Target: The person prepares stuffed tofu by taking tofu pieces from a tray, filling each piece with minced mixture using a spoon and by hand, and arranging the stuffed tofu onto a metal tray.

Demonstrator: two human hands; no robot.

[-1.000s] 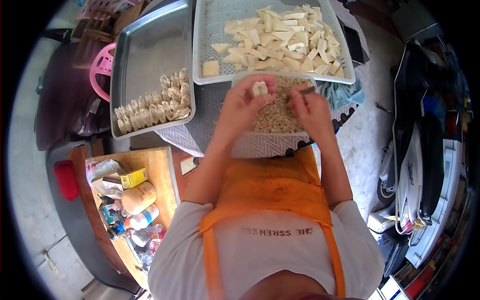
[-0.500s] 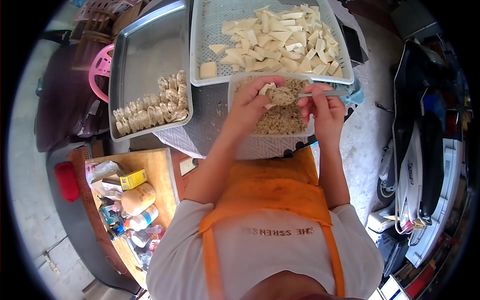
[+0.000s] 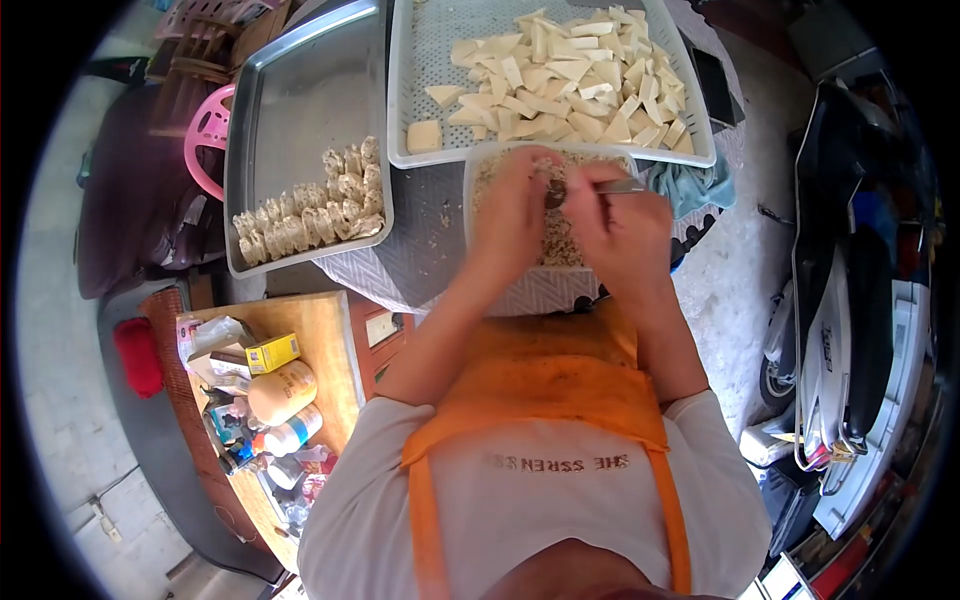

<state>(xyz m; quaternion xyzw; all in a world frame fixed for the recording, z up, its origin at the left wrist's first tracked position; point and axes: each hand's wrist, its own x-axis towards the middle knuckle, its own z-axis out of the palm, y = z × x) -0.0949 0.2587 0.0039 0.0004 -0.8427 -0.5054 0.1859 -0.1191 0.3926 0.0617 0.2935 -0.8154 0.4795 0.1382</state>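
Over a plastic tub [image 3: 561, 257] of crumbly, light-brown minced filling, both hands are close together. In my right hand [image 3: 628, 225] is a metal spoon, whose flat handle [image 3: 620, 186] sticks out to the right; a dark spot beside the fingers may be its bowl. My left hand [image 3: 508, 215] is curled and slightly blurred, with the stuffed tofu piece mostly hidden in its fingers. Behind the tub, a white perforated crate [image 3: 430, 30] holds many cut tofu pieces [image 3: 575, 85]. To the left, rows of filled tofu pieces [image 3: 310, 215] stand in a metal tray [image 3: 290, 110].
A teal cloth [image 3: 695, 188] lies right of the tub. Lower left, a wooden table [image 3: 335, 340] carries bottles, a yellow box [image 3: 273, 353] and other clutter. A pink plastic chair [image 3: 208, 140] stands beyond the tray. At the right is a parked scooter [image 3: 835, 350].
My right hand has moved left and turned, bringing the spoon against the left hand. The tofu piece, visible in the left hand before, is now mostly covered. The view has shifted slightly.
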